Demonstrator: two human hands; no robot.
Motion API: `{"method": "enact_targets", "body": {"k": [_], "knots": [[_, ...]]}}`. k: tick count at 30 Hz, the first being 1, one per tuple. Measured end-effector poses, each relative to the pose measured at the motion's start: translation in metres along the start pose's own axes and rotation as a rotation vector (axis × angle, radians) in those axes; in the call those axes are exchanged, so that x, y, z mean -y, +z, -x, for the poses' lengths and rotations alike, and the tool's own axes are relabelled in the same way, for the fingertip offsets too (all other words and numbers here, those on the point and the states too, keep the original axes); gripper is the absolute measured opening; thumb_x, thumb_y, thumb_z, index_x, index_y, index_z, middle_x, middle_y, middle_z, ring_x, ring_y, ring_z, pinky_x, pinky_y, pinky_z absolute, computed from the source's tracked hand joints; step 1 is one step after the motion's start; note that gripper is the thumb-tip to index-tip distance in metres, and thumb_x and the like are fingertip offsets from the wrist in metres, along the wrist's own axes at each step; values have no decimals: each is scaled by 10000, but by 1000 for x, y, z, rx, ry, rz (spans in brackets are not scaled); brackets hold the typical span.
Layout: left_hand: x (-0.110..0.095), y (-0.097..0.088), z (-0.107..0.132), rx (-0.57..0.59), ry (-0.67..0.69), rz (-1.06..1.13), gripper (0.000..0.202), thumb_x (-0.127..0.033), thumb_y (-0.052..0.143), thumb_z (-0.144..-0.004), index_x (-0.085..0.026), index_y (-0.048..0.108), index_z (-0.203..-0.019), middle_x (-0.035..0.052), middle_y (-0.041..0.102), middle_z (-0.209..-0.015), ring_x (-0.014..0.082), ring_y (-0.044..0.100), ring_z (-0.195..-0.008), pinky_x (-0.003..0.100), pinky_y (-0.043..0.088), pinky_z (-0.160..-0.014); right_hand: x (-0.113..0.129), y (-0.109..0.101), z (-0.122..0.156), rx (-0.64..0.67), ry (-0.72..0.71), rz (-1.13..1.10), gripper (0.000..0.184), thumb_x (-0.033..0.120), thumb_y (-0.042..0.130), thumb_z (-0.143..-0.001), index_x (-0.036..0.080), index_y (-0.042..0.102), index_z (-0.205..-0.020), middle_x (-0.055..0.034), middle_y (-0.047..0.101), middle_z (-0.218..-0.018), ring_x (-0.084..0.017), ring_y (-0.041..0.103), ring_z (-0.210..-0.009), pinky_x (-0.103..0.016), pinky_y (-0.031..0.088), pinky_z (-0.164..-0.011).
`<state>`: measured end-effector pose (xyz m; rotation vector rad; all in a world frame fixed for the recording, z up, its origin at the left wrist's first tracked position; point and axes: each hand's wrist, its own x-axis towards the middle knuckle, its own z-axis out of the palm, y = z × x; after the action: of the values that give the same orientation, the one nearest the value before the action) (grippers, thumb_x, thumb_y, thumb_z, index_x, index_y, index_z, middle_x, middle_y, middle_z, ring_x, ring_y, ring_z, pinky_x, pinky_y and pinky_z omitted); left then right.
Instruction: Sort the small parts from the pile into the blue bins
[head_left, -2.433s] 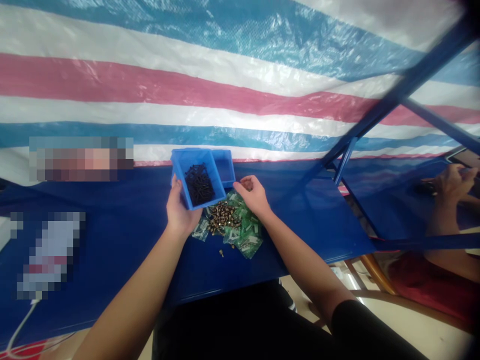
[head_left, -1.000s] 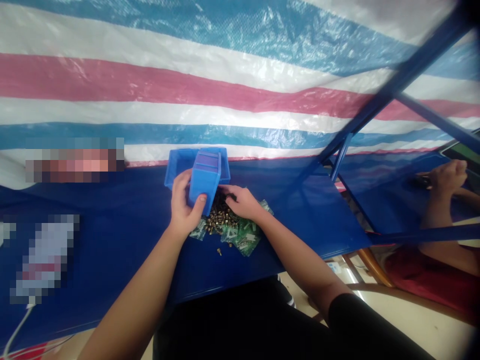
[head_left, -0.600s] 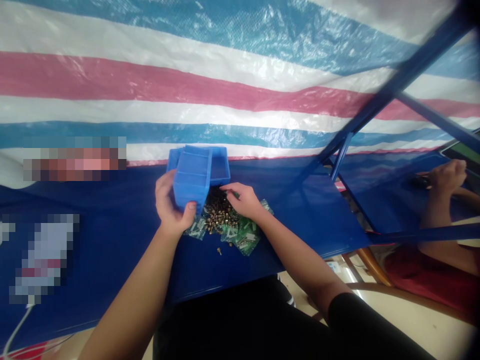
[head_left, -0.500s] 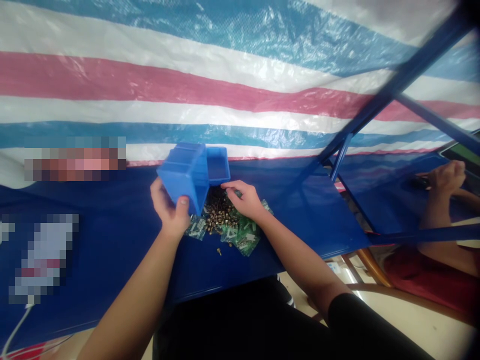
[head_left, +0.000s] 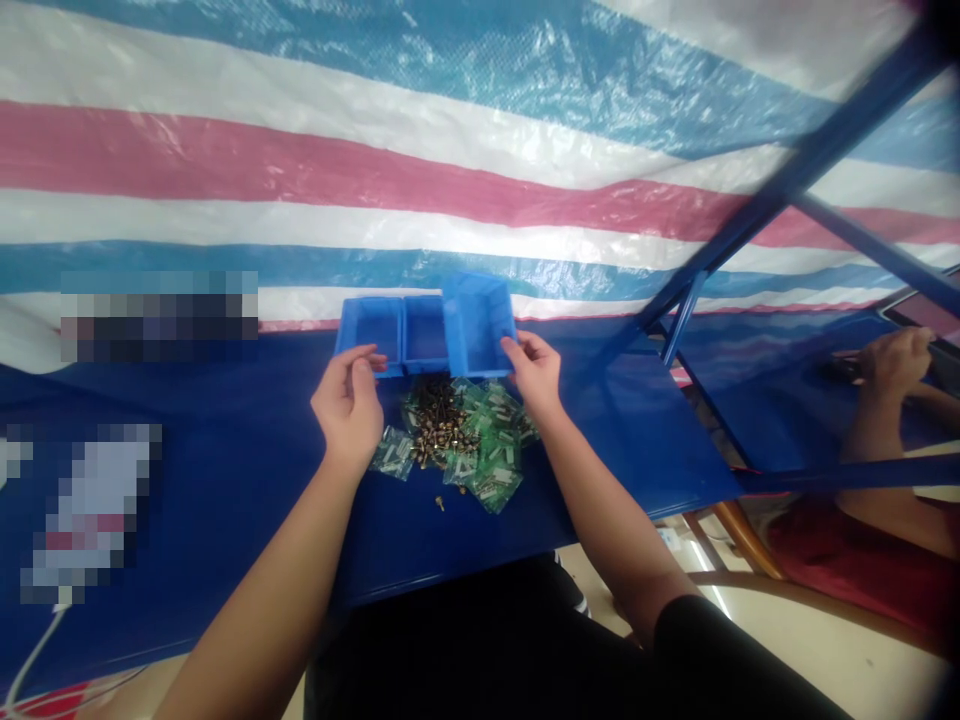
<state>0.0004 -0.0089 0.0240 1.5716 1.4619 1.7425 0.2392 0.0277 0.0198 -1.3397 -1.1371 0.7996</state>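
Three small blue bins stand in a row at the back of the blue table (head_left: 225, 470). My right hand (head_left: 534, 370) grips the front corner of the right blue bin (head_left: 478, 322), which is tilted and looks empty. My left hand (head_left: 349, 405) hovers just in front of the left blue bin (head_left: 370, 328), fingers loosely curled and apart, holding nothing. The middle bin (head_left: 424, 335) sits between them. Between my hands lies a pile of brass and dark screws (head_left: 437, 428) on small green-tinted plastic bags (head_left: 495, 462).
One loose screw (head_left: 440, 503) lies near the table's front edge. A striped tarp (head_left: 450, 170) hangs behind. A blue metal frame (head_left: 757, 210) crosses on the right, where another person's hand (head_left: 900, 360) works. A white cable (head_left: 37, 650) trails at lower left.
My left hand tipped a bin of dark screws onto the pile, swung it away to the left and let go. My right hand left the pile and took the right bin.
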Motion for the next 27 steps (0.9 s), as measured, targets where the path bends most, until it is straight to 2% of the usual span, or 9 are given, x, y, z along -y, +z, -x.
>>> {"method": "enact_targets", "body": {"k": [2,5,11,16,19,21,23,25,27], "knots": [[5,-5,-5,-78,32,-181,296,-364,491,-963,-184,632,-1150,92,654,-1071,217,628,-1016,401,512,-909,-4,-11,-12,-89,35,54,496,521,597,-811,123,693,-1092,-40,674,-759,-152,578,-634,-287,506,-602],[20,-9,-10,-154,30,-297,366,-318,598,-879,-177,595,-1217,138,562,-1229,274,545,-1153,424,508,-919,-14,-21,-23,-115,81,135,524,505,607,-798,103,702,-1120,-57,697,-776,-154,589,-612,-290,515,-586],[39,-8,-12,-29,-35,-311,488,-295,674,-801,-167,552,-1256,160,523,-1266,311,442,-1291,533,352,-1116,-28,-18,-29,12,149,156,523,507,626,-788,142,720,-1150,-56,737,-852,-104,537,-452,-267,498,-473],[33,-10,-14,60,-39,-332,387,-311,652,-813,-176,596,-1171,186,451,-1359,358,407,-1331,592,306,-1124,-29,-14,-30,-5,150,2,574,496,645,-783,122,683,-1217,-85,739,-928,-121,600,-546,-288,555,-571],[16,-7,-7,9,162,-398,394,-299,665,-801,-181,606,-1172,180,414,-1396,376,361,-1358,599,250,-1144,-30,-12,-32,-4,170,-31,512,494,617,-794,125,718,-1135,-74,725,-889,-124,597,-600,-268,547,-569],[-3,-1,4,197,306,-363,365,-327,673,-804,-206,625,-1144,143,505,-1287,345,434,-1294,566,330,-1108,-31,-12,-33,-11,196,-33,490,494,577,-811,126,723,-1099,-65,709,-847,-127,596,-623,-251,534,-550],[-22,7,19,580,340,-346,450,-419,653,-829,-258,586,-1243,111,536,-1297,322,460,-1282,542,378,-1085,-32,-12,-34,-14,215,-33,480,483,554,-817,126,713,-1095,-60,696,-833,-126,592,-627,-243,528,-541],[-38,17,34,822,348,-447,679,-596,679,-760,-314,520,-1357,112,406,-1481,400,307,-1400,620,299,-1112,-33,-12,-34,-2,218,-33,462,467,560,-809,130,706,-1088,-56,693,-848,-116,582,-613,-240,530,-542],[-47,25,45,929,379,-548,895,-721,689,-666,-339,442,-1437,98,236,-1597,479,124,-1456,719,123,-1128,-33,-13,-34,15,211,-32,441,455,578,-797,133,708,-1068,-52,693,-851,-109,574,-600,-238,531,-541]]}}
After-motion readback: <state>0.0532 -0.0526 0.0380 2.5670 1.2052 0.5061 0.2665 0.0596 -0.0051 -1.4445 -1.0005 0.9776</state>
